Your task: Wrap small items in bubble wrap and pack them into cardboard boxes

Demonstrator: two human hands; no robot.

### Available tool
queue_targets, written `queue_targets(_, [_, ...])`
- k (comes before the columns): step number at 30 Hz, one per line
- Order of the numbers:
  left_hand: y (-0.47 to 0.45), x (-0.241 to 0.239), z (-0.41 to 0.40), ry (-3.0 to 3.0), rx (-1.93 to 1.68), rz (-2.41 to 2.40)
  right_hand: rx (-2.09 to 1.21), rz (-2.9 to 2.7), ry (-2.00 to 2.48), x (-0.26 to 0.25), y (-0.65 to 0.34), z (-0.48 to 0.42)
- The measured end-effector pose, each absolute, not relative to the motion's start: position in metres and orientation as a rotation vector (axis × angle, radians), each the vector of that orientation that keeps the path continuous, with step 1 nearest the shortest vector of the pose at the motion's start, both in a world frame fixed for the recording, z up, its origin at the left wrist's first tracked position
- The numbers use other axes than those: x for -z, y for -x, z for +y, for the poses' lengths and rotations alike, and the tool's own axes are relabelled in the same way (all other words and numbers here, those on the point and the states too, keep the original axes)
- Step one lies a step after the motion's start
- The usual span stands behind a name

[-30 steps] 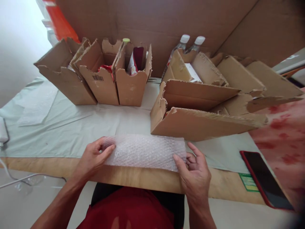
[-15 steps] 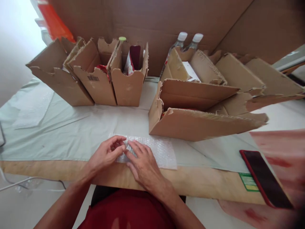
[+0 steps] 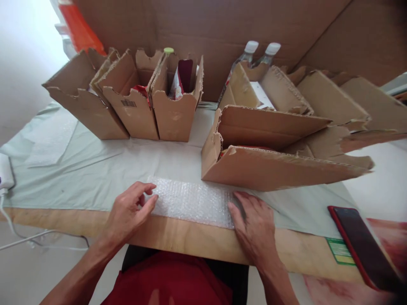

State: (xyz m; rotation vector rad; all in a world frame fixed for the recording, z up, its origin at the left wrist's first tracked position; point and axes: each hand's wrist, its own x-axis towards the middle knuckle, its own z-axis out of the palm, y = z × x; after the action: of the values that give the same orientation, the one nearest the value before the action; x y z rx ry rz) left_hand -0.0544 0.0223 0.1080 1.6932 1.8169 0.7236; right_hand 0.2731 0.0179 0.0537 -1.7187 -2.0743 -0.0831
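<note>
A strip of clear bubble wrap (image 3: 192, 201) lies flat on the pale green cloth, close to the table's front edge. At its left end is my left hand (image 3: 133, 207), thumb and forefinger apart with a gap between them and nothing gripped. My right hand (image 3: 256, 222) rests at the strip's right end, its fingers stretched out and touching the edge of the wrap or the cloth beside it. Just beyond the right hand, an open cardboard holder (image 3: 273, 169) lies lengthwise; something red shows inside it.
Several cardboard holders (image 3: 173, 118) stand at the back left, more at the back right beside two white-capped bottles (image 3: 271, 50). Another bubble wrap sheet (image 3: 52, 137) lies at left. A red-cased phone (image 3: 362, 245) and green card (image 3: 340, 250) are at right, a white power strip (image 3: 5, 171) far left.
My hands have moved apart: the right slid to the right along the bubble wrap, the left slightly left. More of the strip now shows between them. The view has shifted a little.
</note>
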Motion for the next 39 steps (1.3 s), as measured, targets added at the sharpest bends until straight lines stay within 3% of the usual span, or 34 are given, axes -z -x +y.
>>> queue_targets(4, [0.066, -0.101, 0.010, -1.833, -0.243, 2.153, 0.125, -2.044, 1.791, -0.046, -0.248, 0.032])
queue_targets(7, [0.063, -0.092, 0.009, -1.891, -0.116, 2.103, -0.051, -1.933, 1.710, -0.046, -0.245, 0.026])
queue_targets(14, [0.073, -0.101, 0.021, -1.760, -0.561, 2.021, -1.110, -1.355, 1.589, -0.062, -0.249, -0.026])
queue_targets(18, [0.072, -0.102, 0.059, -1.849, -0.723, 1.990, -1.366, -1.288, 1.436, -0.056, -0.233, -0.056])
queue_targets(24, [0.053, -0.083, 0.106, -2.086, -0.797, 1.861, -1.380, -1.509, 1.389, -0.062, -0.203, -0.052])
queue_targets(28, [0.070, -0.092, 0.046, -2.231, -0.811, 1.548, -1.481, -1.350, 1.448, -0.072, -0.200, -0.046])
queue_targets(32, [0.067, -0.104, -0.028, -2.247, -0.597, 1.217, -1.622, -1.032, 1.422, -0.072, -0.194, -0.040])
queue_targets(36, [0.040, -0.089, -0.040, -2.219, -0.794, 1.356, -1.620, -0.939, 1.352, -0.072, -0.185, -0.033])
queue_targets(39, [0.032, -0.077, -0.018, -2.097, -0.929, 1.604, -1.413, -1.074, 1.329, -0.074, -0.186, -0.032])
